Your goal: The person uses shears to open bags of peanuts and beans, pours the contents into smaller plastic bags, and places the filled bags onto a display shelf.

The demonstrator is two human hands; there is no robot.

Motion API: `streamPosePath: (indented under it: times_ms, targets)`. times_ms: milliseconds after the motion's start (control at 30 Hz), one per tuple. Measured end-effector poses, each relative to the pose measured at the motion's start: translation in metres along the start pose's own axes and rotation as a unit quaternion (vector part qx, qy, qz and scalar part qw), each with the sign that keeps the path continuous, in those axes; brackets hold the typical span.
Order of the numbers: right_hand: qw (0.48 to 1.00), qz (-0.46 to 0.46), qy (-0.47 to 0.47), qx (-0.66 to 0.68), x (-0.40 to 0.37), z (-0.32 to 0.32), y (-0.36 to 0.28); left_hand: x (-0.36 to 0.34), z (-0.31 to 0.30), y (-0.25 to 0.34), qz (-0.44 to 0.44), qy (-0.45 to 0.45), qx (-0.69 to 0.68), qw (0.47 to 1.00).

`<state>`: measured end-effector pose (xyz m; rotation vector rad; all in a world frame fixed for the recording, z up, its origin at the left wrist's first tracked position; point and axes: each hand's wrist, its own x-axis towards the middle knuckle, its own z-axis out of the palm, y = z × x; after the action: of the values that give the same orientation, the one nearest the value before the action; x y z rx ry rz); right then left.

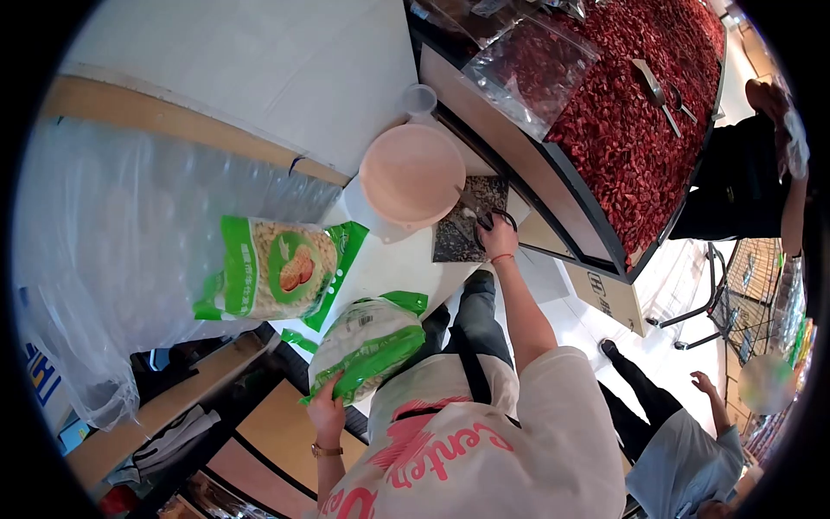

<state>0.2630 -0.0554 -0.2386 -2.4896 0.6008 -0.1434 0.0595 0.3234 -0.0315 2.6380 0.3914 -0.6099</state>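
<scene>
Green bag (367, 342), centre of view: a sealed pack, tilted, its lower end pinched in the grip of my left hand (327, 413), fingers pressed together on the plastic at 7 o'clock from the pack. It is lifted at the near edge of the white bench (389, 268), not lying on it. At 1 o'clock from the pack, my right hand (499, 240) is closed through the black loops of the scissors (488, 221), blades pointing away over a dark sheet (462, 233). At 10 o'clock a second green pack (272, 270) lies flat on the bench; at 12 o'clock stands a pink funnel (411, 173). Clear plastic wrap (104, 242) fills 9 o'clock; a bin of red dried fruit (631, 112) with a metal scoop (653, 86) lies at 2 o'clock. Another person's arm (791, 208) shows at 3 o'clock.

Step, as I judge it: pack and scissors are both in hand but well apart. Bringing them together calls for a taut top edge and blades clear of my left fingers.
</scene>
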Motion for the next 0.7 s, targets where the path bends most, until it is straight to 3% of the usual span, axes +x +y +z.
streamPosePath:
  times_ms: [200, 267, 467, 567, 700]
  targets:
    - [0.997, -0.014, -0.029, 0.066, 0.000, -0.004, 0.006, 0.003, -0.002, 0.001, 0.031, 0.008, 0.003, 0.999]
    - [0.975, 0.033, -0.032, 0.217, 0.002, -0.015, 0.000, 0.004, -0.003, 0.003, 0.042, 0.016, -0.013, 0.999]
    - [0.963, -0.030, -0.067, 0.259, 0.010, -0.043, 0.006, 0.004, 0.002, -0.003, 0.085, 0.055, -0.043, 0.994]
    - [0.899, 0.014, -0.069, 0.431, 0.007, -0.065, -0.018, 0.003, 0.001, -0.002, 0.085, 0.065, -0.058, 0.993]
    - [0.878, 0.000, -0.100, 0.468, 0.011, -0.124, -0.069, 0.003, 0.004, -0.004, 0.097, 0.086, -0.076, 0.989]
